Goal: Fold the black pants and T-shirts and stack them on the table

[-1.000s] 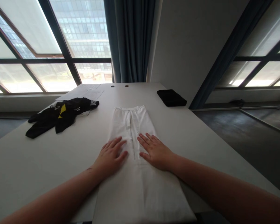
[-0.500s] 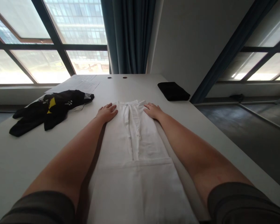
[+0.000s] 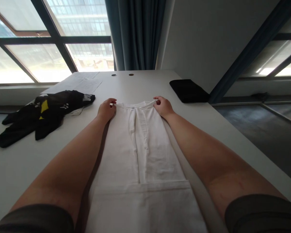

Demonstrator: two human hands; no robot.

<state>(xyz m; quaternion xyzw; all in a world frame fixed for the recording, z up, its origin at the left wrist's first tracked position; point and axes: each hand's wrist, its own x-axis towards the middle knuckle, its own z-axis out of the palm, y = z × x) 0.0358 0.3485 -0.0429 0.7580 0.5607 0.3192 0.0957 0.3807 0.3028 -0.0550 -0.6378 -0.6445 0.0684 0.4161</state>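
Observation:
A white garment (image 3: 121,152), its sides folded in to meet near a middle line, lies lengthwise on the white table (image 3: 184,123). Its far end has a curved edge like a neckline, and a hem crosses it nearer to me. My left hand (image 3: 107,109) pinches the far left corner between thumb and fingers. At the far right corner, my right hand (image 3: 163,106) grips the cloth the same way, raising that edge slightly. Both forearms stretch forward along the garment's sides.
Left on the table lies a crumpled black garment (image 3: 53,108) with yellow and white marks. Papers (image 3: 87,84) lie behind it. A folded black cloth (image 3: 189,90) sits at the far right edge. Windows and a blue curtain (image 3: 135,35) stand beyond.
Both hands were lying flat with fingers spread on the garment's far corners; now they have closed on those corners. The view has shifted slightly, bringing the garment's far end a little higher in frame.

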